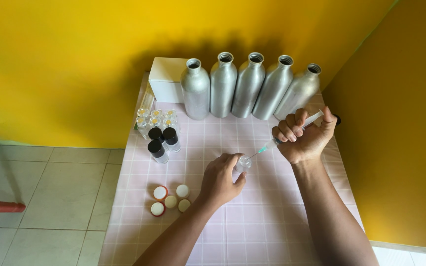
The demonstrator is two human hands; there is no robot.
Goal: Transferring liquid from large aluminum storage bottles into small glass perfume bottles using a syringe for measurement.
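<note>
Fingers (232, 160) of our left hand (220, 180) are curled in and pinching a small clear vial (243, 164), thumb on the near side, holding it upright on the pink checked tablecloth (252, 226), roughly mid-table. Our right hand (304, 138) is wrapped around a syringe (292, 132), fingers bent over the barrel and thumb up at the plunger end, so that hand is closed on it too. The syringe is tilted, and its needle with the teal hub (263, 149) points down-left straight into the mouth of the vial. We can't tell whether the tip is actually inside or just at the rim.

Along the back of the table we've got five uncapped silver aluminium bottles (249, 86) standing shoulder to shoulder, with a white box (166, 79) just to their left. In front of the box sits a cluster of little clear vials (155, 118), and right beside them three vials with black caps (162, 140). Nearer to us, just left of our left wrist, five small round caps (170, 198) lie loose on the cloth, a couple with red rims. Yellow walls all around, tiled floor (50, 187) off to the left.
</note>
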